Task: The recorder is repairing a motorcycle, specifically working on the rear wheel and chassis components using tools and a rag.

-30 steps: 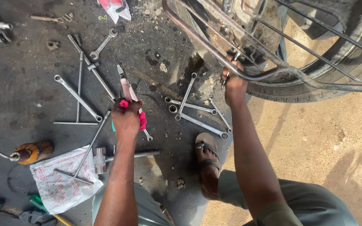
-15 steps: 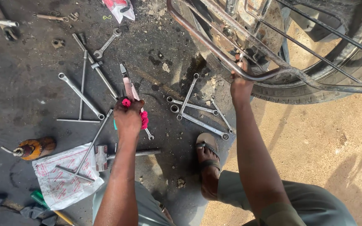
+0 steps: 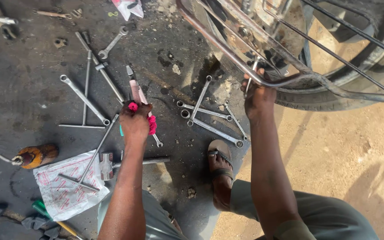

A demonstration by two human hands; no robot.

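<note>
My left hand (image 3: 135, 122) is clamped on the pink-handled pliers (image 3: 135, 91), low over the oily concrete floor (image 3: 32, 102). Their long axis runs away from me, steel nose pointing up the picture, slightly left. My right hand (image 3: 258, 95) is closed around the smooth, curved chrome bar (image 3: 227, 51) beside the ribbed rubber tyre (image 3: 316, 98). Slim steel spanners (image 3: 207, 118) lie scattered between my hands, near my sandal (image 3: 221, 162).
</note>
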